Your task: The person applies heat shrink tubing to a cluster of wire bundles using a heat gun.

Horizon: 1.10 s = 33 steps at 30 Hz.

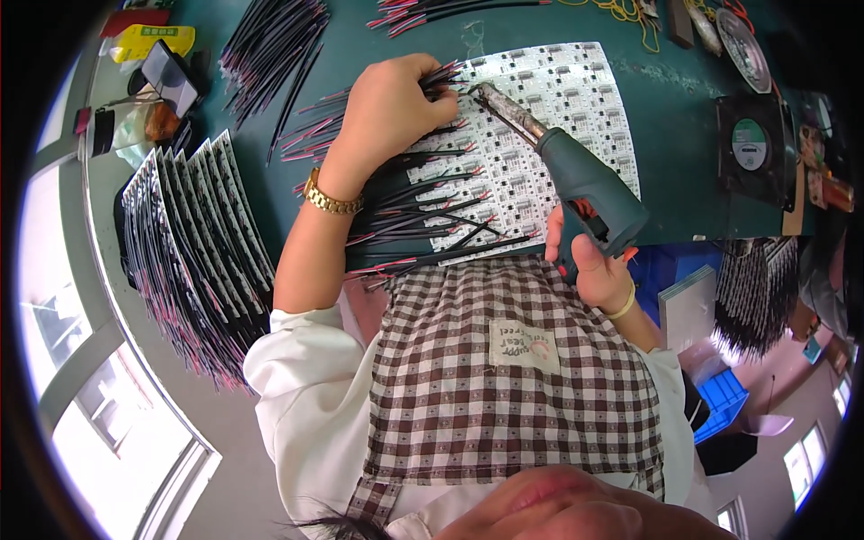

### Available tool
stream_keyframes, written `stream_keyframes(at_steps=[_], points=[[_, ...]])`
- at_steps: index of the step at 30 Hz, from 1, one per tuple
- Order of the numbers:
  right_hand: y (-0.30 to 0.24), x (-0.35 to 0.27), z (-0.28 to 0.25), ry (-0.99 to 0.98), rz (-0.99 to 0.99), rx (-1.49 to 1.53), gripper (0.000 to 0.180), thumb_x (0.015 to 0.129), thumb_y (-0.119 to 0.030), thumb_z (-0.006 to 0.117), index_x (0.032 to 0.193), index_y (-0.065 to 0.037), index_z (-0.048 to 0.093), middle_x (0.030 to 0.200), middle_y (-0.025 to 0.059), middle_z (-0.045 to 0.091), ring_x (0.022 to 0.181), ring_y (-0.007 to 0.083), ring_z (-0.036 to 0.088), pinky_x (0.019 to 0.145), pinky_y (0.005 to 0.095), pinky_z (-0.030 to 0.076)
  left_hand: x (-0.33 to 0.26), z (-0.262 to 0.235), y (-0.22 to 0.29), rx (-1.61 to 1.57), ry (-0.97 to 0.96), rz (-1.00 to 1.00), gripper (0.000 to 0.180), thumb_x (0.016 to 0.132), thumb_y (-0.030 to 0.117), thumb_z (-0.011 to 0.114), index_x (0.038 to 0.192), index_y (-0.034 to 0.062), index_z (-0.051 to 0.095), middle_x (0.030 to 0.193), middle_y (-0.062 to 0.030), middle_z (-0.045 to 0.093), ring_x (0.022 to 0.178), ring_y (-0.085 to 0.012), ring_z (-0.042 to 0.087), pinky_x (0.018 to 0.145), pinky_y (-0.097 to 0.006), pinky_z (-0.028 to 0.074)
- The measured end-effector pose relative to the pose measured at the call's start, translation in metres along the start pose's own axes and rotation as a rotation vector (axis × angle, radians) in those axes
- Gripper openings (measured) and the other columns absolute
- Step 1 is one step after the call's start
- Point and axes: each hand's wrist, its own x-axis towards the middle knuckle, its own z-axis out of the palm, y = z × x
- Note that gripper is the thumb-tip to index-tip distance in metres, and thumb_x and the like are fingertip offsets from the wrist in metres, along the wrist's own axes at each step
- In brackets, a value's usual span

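Past our checked cloth apron (pixel 513 409), our right hand (pixel 601 274) curls its fingers round a smooth plastic soldering gun (pixel 585 175), over the flat white circuit sheet (pixel 567 99) on the green bench (pixel 679 162). Our left hand (pixel 387 108) pinches slender black wires (pixel 441 76).

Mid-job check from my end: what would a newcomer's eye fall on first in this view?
First, the dark green pistol-shaped tool right of centre, held in the right grip, its metal nose pointing toward the left grip. Next, the large white sheet of circuit boards beneath it, with black wires lying across its left side. Then the fan of wired strips at the far left.
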Motion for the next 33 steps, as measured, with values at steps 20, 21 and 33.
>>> stream_keyframes(at_steps=[20,21,33], points=[[0.013,0.005,-0.012,0.076,-0.173,0.335,0.066,0.088,-0.050,0.052,0.123,0.004,0.039,0.077,0.0115,0.051,0.058,0.0163,0.053,0.051,0.0254,0.043,-0.005,-0.020,-0.018,0.087,0.204,0.384,0.017,0.082,0.012,0.066,0.094,-0.0008,0.063,0.078,-0.0091,0.065,0.062,-0.0133,0.056,0.060,-0.026,0.046],[0.015,0.007,-0.011,0.077,-0.176,0.337,0.066,0.088,-0.050,0.052,0.123,0.004,0.039,0.077,0.0115,0.051,0.058,0.0163,0.053,0.051,0.0254,0.043,-0.007,-0.024,-0.022,-0.024,0.321,0.377,0.013,0.087,0.011,0.062,0.094,0.0001,0.064,0.076,-0.0058,0.061,0.059,-0.0091,0.048,0.055,-0.023,0.041],[0.018,0.007,-0.015,0.027,-0.225,0.384,0.059,0.089,-0.044,0.054,0.124,0.003,0.043,0.079,0.0101,0.055,0.063,0.0144,0.053,0.055,0.0257,0.044,-0.030,-0.005,0.013,-0.002,0.141,0.023,0.014,0.076,0.012,0.063,0.084,0.0023,0.057,0.061,-0.0123,0.060,0.049,-0.0264,0.056,0.050,-0.034,0.044]])
